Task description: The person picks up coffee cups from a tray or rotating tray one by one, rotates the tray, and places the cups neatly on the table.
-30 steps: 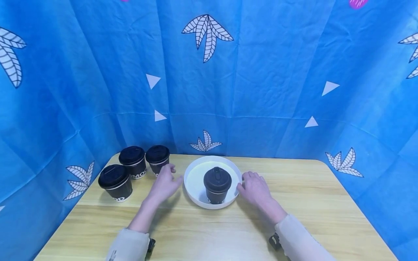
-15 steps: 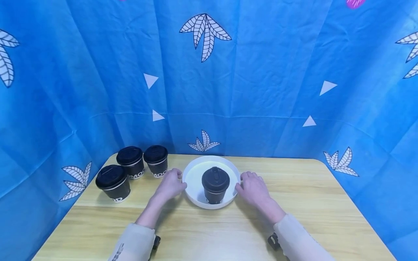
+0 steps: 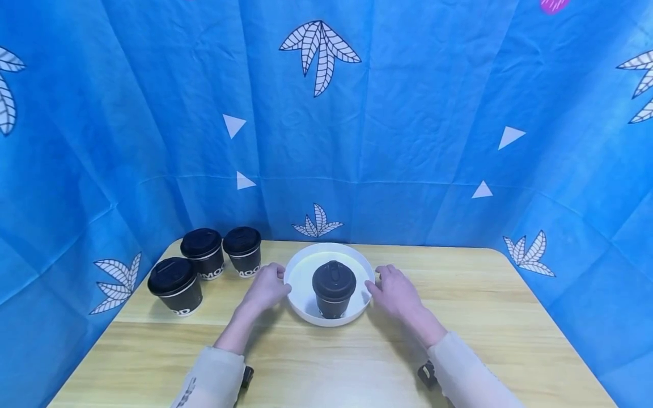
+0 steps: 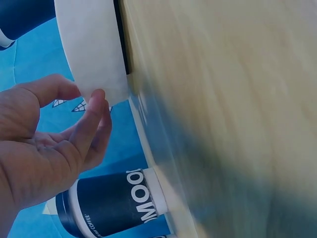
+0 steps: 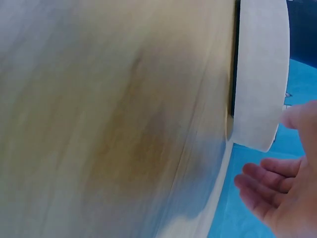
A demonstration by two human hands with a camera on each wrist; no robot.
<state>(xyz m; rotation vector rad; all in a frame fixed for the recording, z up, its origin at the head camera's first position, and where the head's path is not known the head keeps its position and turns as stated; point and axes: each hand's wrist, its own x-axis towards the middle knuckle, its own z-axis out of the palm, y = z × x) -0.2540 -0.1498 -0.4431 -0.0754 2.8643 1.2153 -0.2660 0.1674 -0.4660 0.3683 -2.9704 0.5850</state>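
Note:
A white round tray point(image 3: 297, 309) with a raised rim lies on the table, a black lidded coffee cup point(image 3: 333, 289) upright inside it. At the tray's left side my left hand point(image 3: 265, 292) pinches the rim; in the left wrist view the fingertips point(image 4: 97, 95) press the outer wall and the thumb reaches over the edge. My right hand point(image 3: 397, 293) is at the opposite side. Its thumb touches or nearly touches the rim, while the other fingers point(image 5: 265, 181) stay loosely bent, apart from the wall.
Left of the tray stand three more black lidded cups: one nearer the front point(image 3: 176, 287), one behind it point(image 3: 203, 253), and one point(image 3: 242, 252) close to my left hand. A blue patterned curtain point(image 3: 408, 141) surrounds the wooden table point(image 3: 484, 317) at the back and sides.
My left hand has moved right, from beside the nearest cup onto the tray's rim, and has taken hold of it. The right hand's fingers have loosened slightly. Tray and cups look unmoved.

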